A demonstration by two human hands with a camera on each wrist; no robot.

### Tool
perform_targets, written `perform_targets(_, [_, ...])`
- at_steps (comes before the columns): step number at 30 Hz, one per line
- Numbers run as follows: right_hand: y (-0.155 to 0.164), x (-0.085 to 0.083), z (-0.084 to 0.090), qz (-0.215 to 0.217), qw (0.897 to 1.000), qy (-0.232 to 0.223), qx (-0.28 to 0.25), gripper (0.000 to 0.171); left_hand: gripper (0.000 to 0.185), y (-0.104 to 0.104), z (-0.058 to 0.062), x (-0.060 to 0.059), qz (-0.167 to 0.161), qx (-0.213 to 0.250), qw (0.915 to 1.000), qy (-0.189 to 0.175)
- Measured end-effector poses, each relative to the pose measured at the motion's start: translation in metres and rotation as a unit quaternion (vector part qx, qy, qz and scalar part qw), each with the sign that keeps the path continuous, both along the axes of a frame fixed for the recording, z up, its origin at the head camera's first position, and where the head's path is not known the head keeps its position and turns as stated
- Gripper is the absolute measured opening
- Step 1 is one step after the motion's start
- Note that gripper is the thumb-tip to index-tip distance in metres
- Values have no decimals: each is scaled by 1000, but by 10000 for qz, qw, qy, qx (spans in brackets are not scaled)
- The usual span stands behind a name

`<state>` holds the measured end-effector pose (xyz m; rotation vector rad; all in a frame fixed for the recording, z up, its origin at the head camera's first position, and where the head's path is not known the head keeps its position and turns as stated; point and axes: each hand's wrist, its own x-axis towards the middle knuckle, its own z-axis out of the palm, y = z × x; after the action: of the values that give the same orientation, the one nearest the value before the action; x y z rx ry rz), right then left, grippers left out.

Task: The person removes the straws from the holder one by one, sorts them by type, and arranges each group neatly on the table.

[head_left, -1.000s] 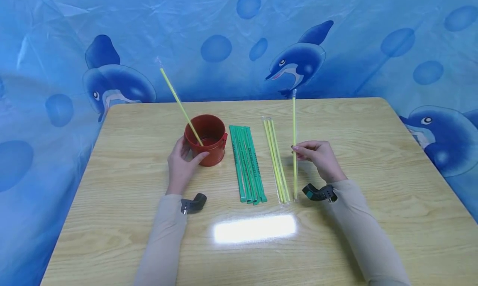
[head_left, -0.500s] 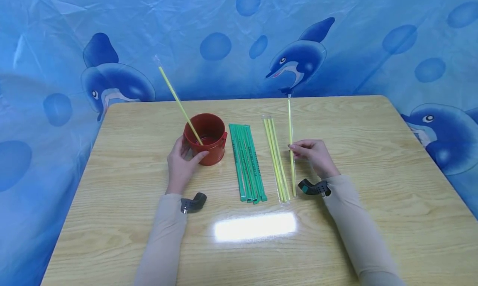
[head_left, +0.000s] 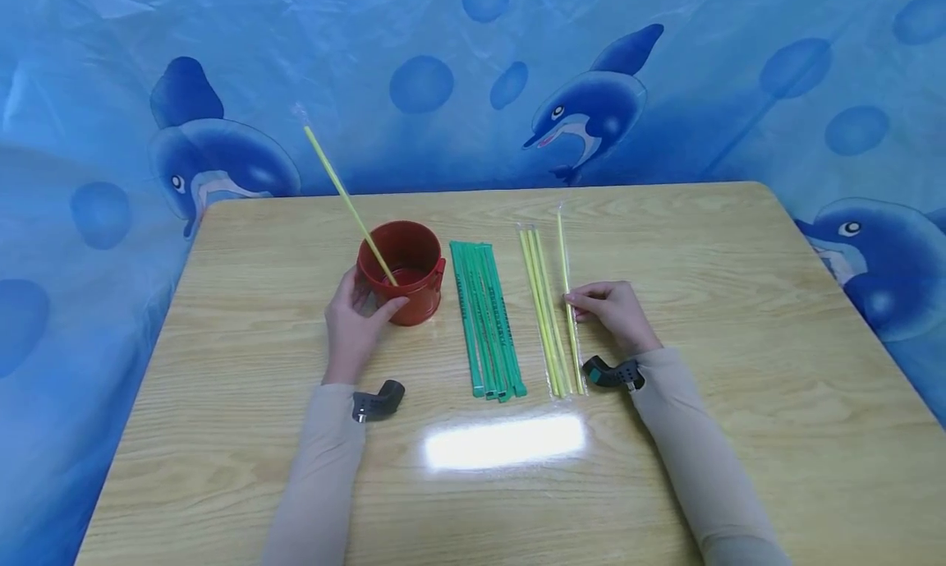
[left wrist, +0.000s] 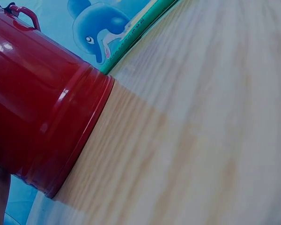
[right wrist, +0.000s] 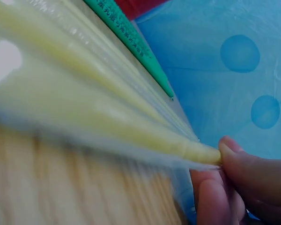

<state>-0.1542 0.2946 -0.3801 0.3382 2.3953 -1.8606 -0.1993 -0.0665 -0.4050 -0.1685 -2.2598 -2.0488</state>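
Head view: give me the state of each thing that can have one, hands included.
Red bucket: upright on the table, open-topped, one yellow straw leaning inside.
Leaning yellow straw: wrapped, tilted left.
Green straws: wrapped, lying flat together.
Yellow straws: wrapped, lying flat.
Pinched yellow straw: far end slightly raised.
Left hand: grips the bucket.
Right hand: pinches that straw.

Head view looks down over the whole table (head_left: 222, 434); both wrist views sit close at its surface.

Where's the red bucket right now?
In the head view, the red bucket stands left of centre on the table, gripped by the left hand, just left of the green straws.
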Motion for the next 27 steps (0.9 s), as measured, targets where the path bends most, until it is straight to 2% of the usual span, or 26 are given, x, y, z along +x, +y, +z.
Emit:
perform_targets(10, [-5,-1,-2,80,9994,-29,335,23,70,-1,4,0,-32,63,10000,-46])
perform_targets(17, [1,-2,1,385,9963,-184,746,23,66,3,29,11,-59,-9,9999,91])
perform_targets(19, [2,-3,1,441,9952,-231,847,24,67,3,30,12,-57,-21,10000,75])
perform_targets(20, [3,-3,1,454,9949,-252,868,24,67,3,29,11,-61,5,10000,60])
perform_targets(27, [1,1,1,456,9954,-300,782,22,72,0,-1,-1,-79,54,10000,4])
